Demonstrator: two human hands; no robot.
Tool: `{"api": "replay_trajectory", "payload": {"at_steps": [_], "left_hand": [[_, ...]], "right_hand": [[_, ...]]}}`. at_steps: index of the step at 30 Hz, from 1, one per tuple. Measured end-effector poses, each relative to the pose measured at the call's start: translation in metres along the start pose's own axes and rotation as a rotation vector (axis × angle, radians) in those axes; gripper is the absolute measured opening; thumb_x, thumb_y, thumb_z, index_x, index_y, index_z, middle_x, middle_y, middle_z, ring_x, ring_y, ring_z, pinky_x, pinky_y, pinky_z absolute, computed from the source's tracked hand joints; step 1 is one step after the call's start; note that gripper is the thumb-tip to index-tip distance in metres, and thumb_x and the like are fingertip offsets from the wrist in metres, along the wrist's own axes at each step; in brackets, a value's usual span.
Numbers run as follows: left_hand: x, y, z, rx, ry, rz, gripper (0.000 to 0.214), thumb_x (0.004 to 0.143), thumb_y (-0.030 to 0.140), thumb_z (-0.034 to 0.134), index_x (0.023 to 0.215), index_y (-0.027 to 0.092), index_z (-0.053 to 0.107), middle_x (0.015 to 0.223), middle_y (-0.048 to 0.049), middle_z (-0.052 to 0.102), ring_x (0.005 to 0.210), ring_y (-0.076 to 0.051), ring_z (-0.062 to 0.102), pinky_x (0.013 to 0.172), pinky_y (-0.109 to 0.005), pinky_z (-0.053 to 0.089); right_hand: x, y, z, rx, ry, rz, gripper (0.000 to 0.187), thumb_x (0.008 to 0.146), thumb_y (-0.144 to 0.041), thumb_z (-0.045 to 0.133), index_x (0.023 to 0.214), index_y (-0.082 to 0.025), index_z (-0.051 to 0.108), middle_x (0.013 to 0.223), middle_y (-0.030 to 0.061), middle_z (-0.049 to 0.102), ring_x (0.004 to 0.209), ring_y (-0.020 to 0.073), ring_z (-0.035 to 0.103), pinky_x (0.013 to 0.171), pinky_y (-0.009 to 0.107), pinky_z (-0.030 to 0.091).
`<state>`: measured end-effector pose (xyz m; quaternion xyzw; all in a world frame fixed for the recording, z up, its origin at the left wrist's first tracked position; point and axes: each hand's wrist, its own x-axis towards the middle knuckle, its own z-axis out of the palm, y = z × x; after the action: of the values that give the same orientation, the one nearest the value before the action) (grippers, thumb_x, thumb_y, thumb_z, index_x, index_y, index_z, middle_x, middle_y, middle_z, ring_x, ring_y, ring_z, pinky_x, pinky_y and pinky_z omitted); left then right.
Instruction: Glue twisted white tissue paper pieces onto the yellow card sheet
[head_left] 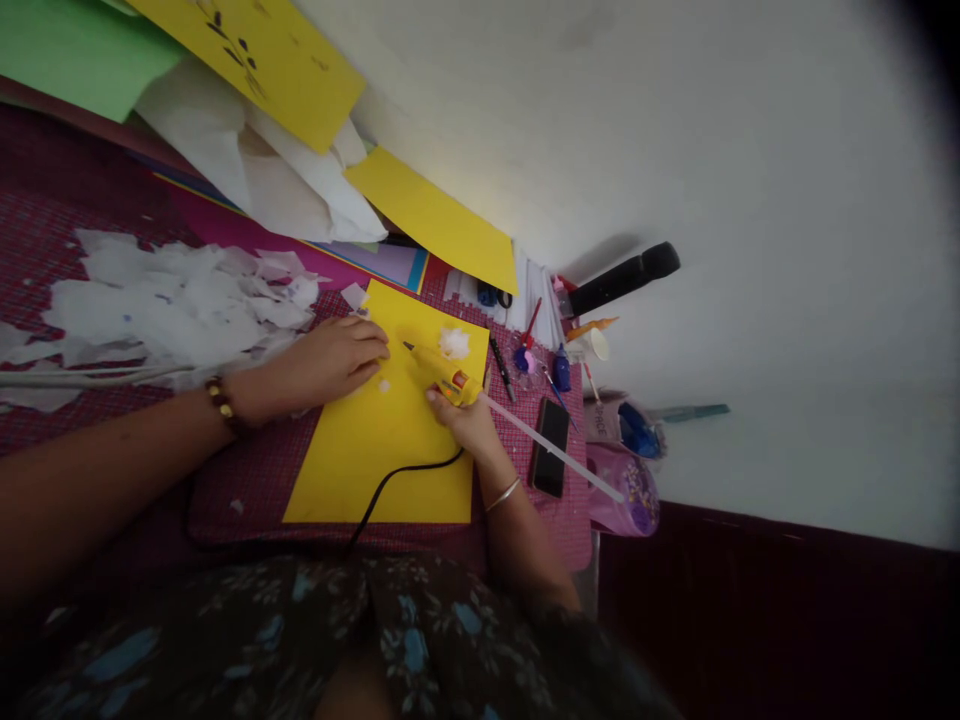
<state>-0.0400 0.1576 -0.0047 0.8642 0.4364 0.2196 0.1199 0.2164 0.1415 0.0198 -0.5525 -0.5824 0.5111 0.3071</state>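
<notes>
My right hand [469, 425] grips a yellow hot glue gun [450, 378], whose nozzle points left over a yellow sheet [375, 460]. A long translucent glue stick [555, 450] sticks out of the gun's back, and a black cord [390, 475] runs from it across the sheet. My left hand [349, 355] rests on the sheet's left edge, fingers lying together on the paper. Near the nozzle, a small white tuft of crumpled paper [454, 343] sits on the sheet. A tiny white scrap [384, 385] lies close to my left fingertips.
Torn white paper pieces [180, 300] are heaped at the left. On the right lie a phone [550, 447], a black marker [502, 368] and a blue paint bottle [561, 368]. Beyond them stand a white cup [592, 345] and a pink container [622, 490]. Yellow cards [442, 220] lean near the wall.
</notes>
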Motion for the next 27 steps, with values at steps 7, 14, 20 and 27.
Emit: {"api": "replay_trajectory", "payload": {"at_steps": [7, 14, 20, 27], "left_hand": [[0.0006, -0.0009, -0.0002, -0.001, -0.023, -0.001, 0.040, 0.103, 0.031, 0.038, 0.112, 0.016, 0.074, 0.124, -0.0125, 0.070, 0.121, -0.027, 0.061, 0.115, -0.044, 0.040], [0.0008, 0.0008, -0.0010, 0.004, -0.024, -0.014, 0.039, 0.103, 0.032, 0.038, 0.110, 0.018, 0.074, 0.123, -0.0116, 0.071, 0.121, -0.027, 0.061, 0.112, -0.043, 0.042], [0.0001, -0.0002, -0.0009, -0.008, -0.023, 0.000, 0.041, 0.103, 0.031, 0.037, 0.112, 0.016, 0.074, 0.124, -0.0137, 0.070, 0.121, -0.028, 0.061, 0.113, -0.044, 0.041], [0.0001, -0.0001, -0.0002, 0.021, -0.015, 0.008, 0.041, 0.105, 0.032, 0.036, 0.112, 0.017, 0.074, 0.124, -0.0118, 0.071, 0.122, -0.026, 0.061, 0.114, -0.044, 0.042]], "right_hand": [[-0.0010, -0.0049, -0.0009, -0.086, 0.043, 0.026, 0.038, 0.072, -0.048, 0.073, 0.073, -0.026, 0.043, 0.063, -0.0054, 0.048, 0.054, 0.0104, 0.044, 0.049, 0.026, 0.038], [0.0034, 0.0005, 0.0002, 0.016, -0.025, -0.025, 0.039, 0.071, -0.049, 0.076, 0.076, -0.025, 0.045, 0.065, -0.0057, 0.050, 0.054, 0.0102, 0.044, 0.048, 0.025, 0.039], [0.0002, -0.0036, -0.0012, -0.075, 0.023, 0.032, 0.038, 0.071, -0.052, 0.072, 0.074, -0.026, 0.044, 0.066, -0.0043, 0.049, 0.057, 0.0116, 0.044, 0.051, 0.027, 0.040], [0.0020, -0.0049, 0.0014, -0.012, 0.010, 0.051, 0.039, 0.066, -0.053, 0.073, 0.075, -0.026, 0.046, 0.067, -0.0042, 0.050, 0.056, 0.0119, 0.044, 0.051, 0.027, 0.040]]}}
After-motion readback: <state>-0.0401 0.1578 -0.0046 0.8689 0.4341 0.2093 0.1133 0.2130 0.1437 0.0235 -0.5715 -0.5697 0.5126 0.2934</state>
